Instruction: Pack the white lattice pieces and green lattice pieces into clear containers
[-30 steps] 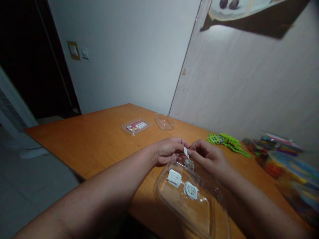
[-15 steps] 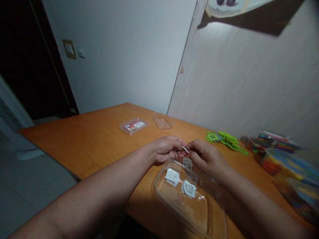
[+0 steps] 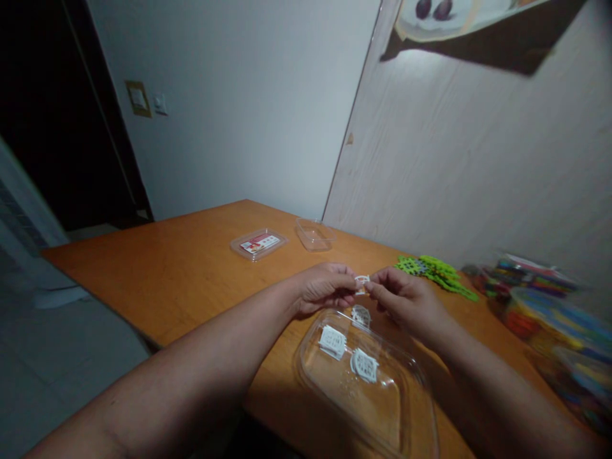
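Between my two hands is a small white openwork plastic piece (image 3: 362,285), its face turned toward me. My left hand (image 3: 329,285) pinches its left side, and the fingertips of my right hand (image 3: 399,294) grip its right side. Just below them, a similar white piece (image 3: 361,317) lies at the far rim of a large clear plastic tray (image 3: 354,430). Inside that tray sit two small stacks of white pieces, a left stack (image 3: 333,342) and a right stack (image 3: 364,365).
Farther back on the orange wooden table (image 3: 191,268) lie a clear lid with a label (image 3: 259,244) and a clear container (image 3: 314,236). Green interlocking pieces (image 3: 437,274) rest near the wall. Tubs of colourful items (image 3: 549,319) crowd the right side, blurred.
The white piece between my hands has turned from edge-on to face-on. My right hand has shifted slightly right. The whole view has moved a little.
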`<state>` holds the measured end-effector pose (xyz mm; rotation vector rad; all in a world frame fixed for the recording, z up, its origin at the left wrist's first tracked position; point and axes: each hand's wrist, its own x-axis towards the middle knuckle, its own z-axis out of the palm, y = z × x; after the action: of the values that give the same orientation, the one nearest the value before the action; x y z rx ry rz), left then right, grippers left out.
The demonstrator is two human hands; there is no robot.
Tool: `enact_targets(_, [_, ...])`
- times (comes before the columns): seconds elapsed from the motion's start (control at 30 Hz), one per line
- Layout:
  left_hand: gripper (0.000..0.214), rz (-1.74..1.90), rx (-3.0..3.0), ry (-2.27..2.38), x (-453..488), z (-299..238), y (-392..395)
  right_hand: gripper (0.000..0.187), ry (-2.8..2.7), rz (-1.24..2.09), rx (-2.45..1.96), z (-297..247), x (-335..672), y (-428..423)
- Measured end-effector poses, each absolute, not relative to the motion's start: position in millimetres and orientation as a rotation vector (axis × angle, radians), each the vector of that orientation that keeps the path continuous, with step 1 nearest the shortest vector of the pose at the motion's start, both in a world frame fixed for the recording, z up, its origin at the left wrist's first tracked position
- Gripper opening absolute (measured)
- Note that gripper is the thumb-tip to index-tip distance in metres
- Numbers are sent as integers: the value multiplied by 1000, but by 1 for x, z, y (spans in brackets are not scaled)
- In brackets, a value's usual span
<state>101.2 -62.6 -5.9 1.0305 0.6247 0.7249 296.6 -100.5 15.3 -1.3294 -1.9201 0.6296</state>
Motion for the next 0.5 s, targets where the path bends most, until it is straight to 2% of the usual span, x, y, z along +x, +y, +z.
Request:
enact_targets(0.37, [31,741,1118,618,104,-8,-60,30,-2295,-228,-1504,37,281,-123])
enact_targets(0.5, [33,731,1168,594,103,-1,-70,25,-2264,-405,-1577,42,277,-131])
